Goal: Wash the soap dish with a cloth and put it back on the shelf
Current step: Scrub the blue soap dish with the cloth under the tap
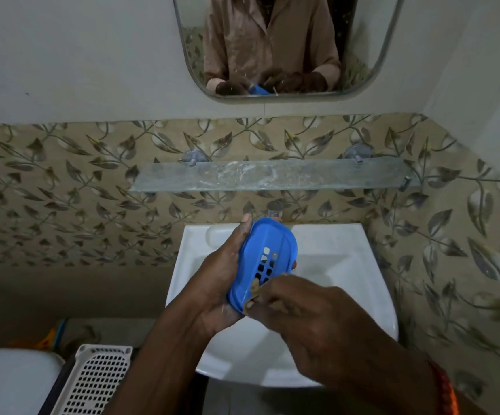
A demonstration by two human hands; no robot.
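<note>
Room is staying open above the white sink, and the glass shelf on the wall behind it is lying bare. 2 hands are meeting over the basin around 1 blue soap dish. The left hand is cupping the dish along its left edge, tilted, while the right hand is pinching 1 small brown cloth against its near rim.

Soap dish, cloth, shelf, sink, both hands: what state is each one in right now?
soap dish: off the shelf, tilted over the sink, held.
left hand: fingers closed around the soap dish.
right hand: fingers pinching the cloth against the dish's near end.
cloth: small brownish scrap, mostly hidden.
glass shelf: bare, streaked.
sink: no running water visible.
</note>
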